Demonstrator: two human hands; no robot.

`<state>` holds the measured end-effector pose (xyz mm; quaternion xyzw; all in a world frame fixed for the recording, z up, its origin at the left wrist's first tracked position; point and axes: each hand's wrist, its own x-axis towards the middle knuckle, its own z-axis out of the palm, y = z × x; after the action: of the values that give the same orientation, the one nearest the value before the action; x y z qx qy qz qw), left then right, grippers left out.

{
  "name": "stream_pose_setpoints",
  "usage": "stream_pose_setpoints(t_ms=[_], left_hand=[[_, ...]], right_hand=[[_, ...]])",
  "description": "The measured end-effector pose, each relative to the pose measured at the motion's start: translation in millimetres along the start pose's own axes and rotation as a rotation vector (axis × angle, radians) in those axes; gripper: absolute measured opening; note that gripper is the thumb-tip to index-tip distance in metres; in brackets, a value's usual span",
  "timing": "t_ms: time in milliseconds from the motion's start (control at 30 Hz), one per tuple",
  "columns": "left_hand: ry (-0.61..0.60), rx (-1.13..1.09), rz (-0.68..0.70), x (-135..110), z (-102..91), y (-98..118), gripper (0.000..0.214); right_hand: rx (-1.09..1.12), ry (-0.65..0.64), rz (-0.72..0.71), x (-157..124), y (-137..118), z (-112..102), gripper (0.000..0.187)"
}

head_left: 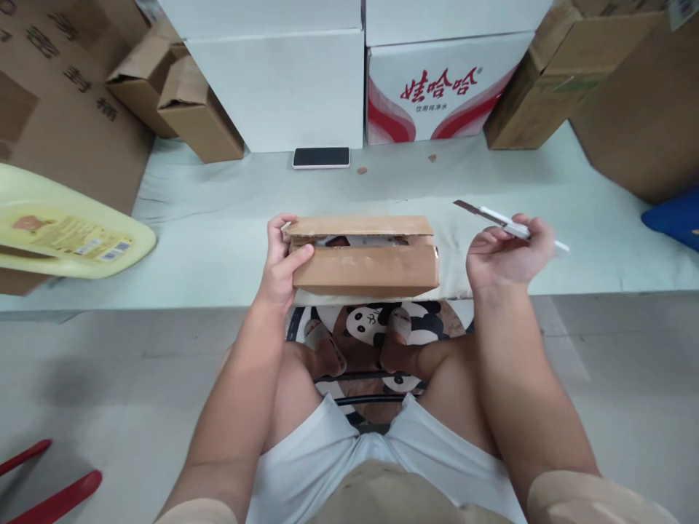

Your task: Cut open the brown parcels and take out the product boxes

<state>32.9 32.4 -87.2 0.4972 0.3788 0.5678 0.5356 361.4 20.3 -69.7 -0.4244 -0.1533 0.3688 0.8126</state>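
A small brown cardboard box lies on the pale cloth-covered low surface in front of me, its top flaps slit open along the middle. My left hand grips the box's left end, thumb on the front flap. To the right of the box, my right hand is closed around a white utility knife, whose blade points left and up, clear of the box.
A phone lies face up behind the box. White cartons, a red-printed carton and brown boxes line the back. A yellow bottle lies at left; a blue object at right. My knees and panda-print mat are below.
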Motion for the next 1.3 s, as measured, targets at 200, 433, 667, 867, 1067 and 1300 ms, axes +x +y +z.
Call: stream_pose_setpoints(t_ms=[200,433,667,867,1067,1300], left_hand=[[0.162,-0.014,-0.003,8,8.0,-8,0.064],[0.25,0.102,0.074,-7,20.2,-3,0.073],[0.217,0.358,0.273,-26,15.9,1,0.049],[0.083,0.379,0.347,-27,12.2,2,0.069],[0.064,0.412,0.339,-24,14.0,5,0.069],[0.143,0.319,0.383,-17,12.3,-6,0.062]], right_hand=[[-0.992,-0.231,-0.281,13,34,-15,0.015],[-1.193,-0.397,-0.158,3,46,-13,0.033],[-0.336,-0.429,-0.26,-56,26,11,0.037],[-0.245,-0.589,-0.278,-77,22,19,0.071],[-0.618,-0.855,-0.61,-66,17,7,0.051],[-0.684,-0.836,-0.665,-65,18,6,0.065]])
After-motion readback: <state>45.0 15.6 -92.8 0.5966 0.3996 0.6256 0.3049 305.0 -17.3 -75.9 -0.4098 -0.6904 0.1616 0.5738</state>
